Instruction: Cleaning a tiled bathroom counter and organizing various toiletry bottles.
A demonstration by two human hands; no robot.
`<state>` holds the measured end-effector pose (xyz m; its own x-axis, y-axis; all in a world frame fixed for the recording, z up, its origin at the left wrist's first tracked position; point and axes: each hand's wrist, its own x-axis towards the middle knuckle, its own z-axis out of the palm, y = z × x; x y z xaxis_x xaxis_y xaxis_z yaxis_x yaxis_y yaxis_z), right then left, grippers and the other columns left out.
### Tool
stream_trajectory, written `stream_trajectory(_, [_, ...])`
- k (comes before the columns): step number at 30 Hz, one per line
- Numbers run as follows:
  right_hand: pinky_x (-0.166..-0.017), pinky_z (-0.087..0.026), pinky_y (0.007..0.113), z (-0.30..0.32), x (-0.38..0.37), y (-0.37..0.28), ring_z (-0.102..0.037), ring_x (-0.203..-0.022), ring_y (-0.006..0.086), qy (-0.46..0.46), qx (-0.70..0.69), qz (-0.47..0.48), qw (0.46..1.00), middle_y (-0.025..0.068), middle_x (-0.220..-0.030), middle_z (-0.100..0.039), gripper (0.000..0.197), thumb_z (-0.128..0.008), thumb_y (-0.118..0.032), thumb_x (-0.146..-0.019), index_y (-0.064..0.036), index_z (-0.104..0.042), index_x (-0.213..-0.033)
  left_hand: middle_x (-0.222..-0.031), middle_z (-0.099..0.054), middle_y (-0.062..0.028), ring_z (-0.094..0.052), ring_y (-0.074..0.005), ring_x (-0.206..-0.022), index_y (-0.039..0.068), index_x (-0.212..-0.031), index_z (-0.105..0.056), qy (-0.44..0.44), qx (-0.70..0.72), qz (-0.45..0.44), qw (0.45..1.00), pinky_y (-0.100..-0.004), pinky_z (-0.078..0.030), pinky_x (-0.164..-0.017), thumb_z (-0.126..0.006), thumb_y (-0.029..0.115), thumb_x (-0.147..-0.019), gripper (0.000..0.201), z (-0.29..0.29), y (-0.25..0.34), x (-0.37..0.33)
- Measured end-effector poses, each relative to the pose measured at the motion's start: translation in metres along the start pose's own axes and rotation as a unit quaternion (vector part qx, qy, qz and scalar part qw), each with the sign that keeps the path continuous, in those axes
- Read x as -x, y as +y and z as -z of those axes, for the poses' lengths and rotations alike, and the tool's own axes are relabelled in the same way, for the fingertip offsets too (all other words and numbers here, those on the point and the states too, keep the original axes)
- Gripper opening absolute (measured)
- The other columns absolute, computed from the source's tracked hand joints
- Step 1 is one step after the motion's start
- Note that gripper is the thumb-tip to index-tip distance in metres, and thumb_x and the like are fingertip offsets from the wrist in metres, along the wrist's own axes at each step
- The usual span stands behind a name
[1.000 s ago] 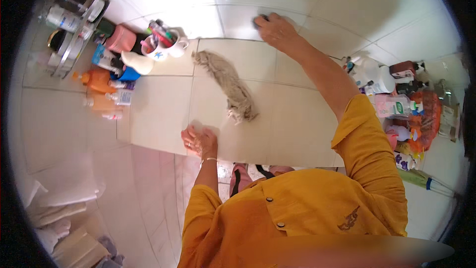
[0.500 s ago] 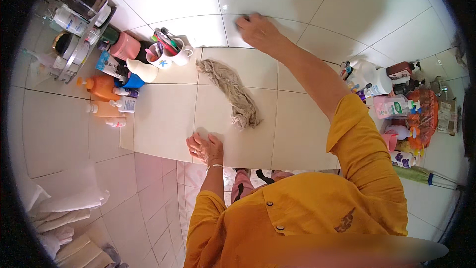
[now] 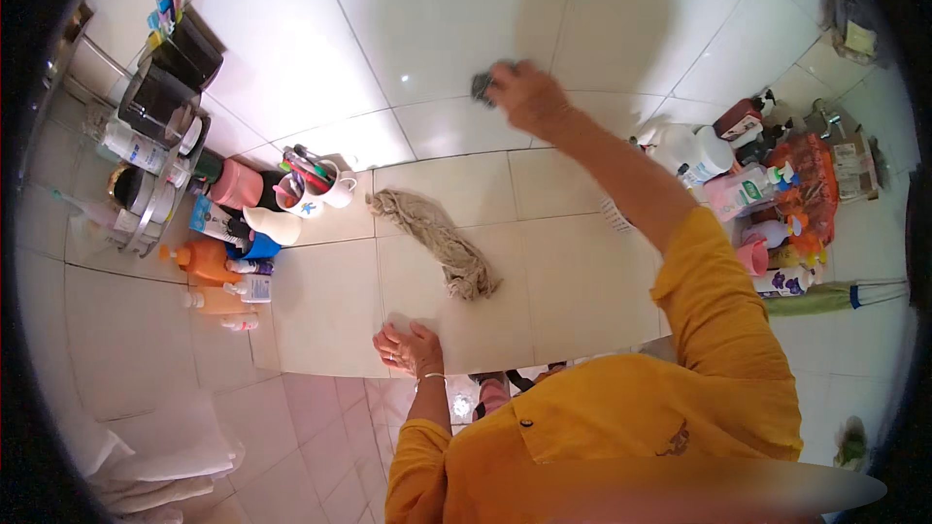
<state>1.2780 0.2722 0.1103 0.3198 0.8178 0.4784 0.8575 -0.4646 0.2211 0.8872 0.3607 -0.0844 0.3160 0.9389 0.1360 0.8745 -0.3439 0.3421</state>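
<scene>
My right hand (image 3: 529,99) is raised against the white tiled wall (image 3: 427,68), its fingers closed on a dark grey scouring pad (image 3: 482,89) that touches the tiles. Motion blurs this hand a little, and part of the pad is hidden under the fingers. On the tiled counter (image 3: 582,272), my left hand (image 3: 412,347) lies near the front edge, fingers resting on the surface with nothing in them. Between the two hands a crumpled, twisted beige-grey cloth (image 3: 437,243) lies on the counter, touched by neither.
To the left stand two white mugs (image 3: 309,206) with pens and brushes, orange bottles (image 3: 206,258) and a loaded wall rack (image 3: 155,165). White jugs (image 3: 707,150), pump bottles (image 3: 743,189) and an orange bag (image 3: 808,184) crowd the right end, close to my right arm.
My right hand has shifted higher up the wall tiles and slightly right, bringing the pad into clearer view. The whole view has tilted upward. My left hand and the cloth stay put on the counter.
</scene>
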Motion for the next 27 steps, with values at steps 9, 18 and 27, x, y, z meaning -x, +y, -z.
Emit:
stream_trajectory(9, [-0.069, -0.052, 0.037, 0.075, 0.013, 0.092, -0.058, -0.086, 0.0273, 0.308, 0.051, -0.214, 0.926, 0.0056, -0.1, -0.056, 0.025, -0.061, -0.011, -0.07, -0.0212, -0.065, -0.092, -0.121, -0.039, -0.0139, -0.026, -0.0327, -0.124, 0.006, -0.116, -0.039, 0.008, -0.03, -0.022, 0.999, -0.049, -0.024, -0.097, -0.056, 0.024, -0.075, 0.048, 0.004, 0.005, 0.002])
stream_trajectory(18, [-0.071, -0.049, 0.036, 0.14, -0.009, 0.128, -0.058, -0.083, 0.0269, 0.369, 0.006, -0.179, 0.912, 0.0072, -0.093, -0.058, 0.021, -0.061, -0.01, -0.072, -0.0152, -0.064, -0.092, -0.123, -0.038, -0.0135, -0.028, -0.0312, -0.123, 0.006, -0.116, -0.04, -0.004, -0.051, 0.009, 0.999, -0.047, -0.024, -0.097, -0.055, 0.023, -0.074, 0.048, 0.004, 0.005, 0.001])
stream_trajectory(27, [-0.063, -0.053, 0.034, 0.041, 0.022, 0.058, -0.06, -0.079, 0.0236, 0.216, 0.004, -0.158, 0.963, 0.0031, -0.092, -0.058, 0.02, -0.062, -0.011, -0.065, -0.0206, -0.067, -0.082, -0.121, -0.037, -0.0139, -0.029, -0.0294, -0.121, 0.004, -0.117, -0.04, -0.009, -0.052, -0.002, 0.999, -0.0462, -0.023, -0.098, -0.055, 0.025, -0.077, 0.049, 0.003, 0.005, -0.001])
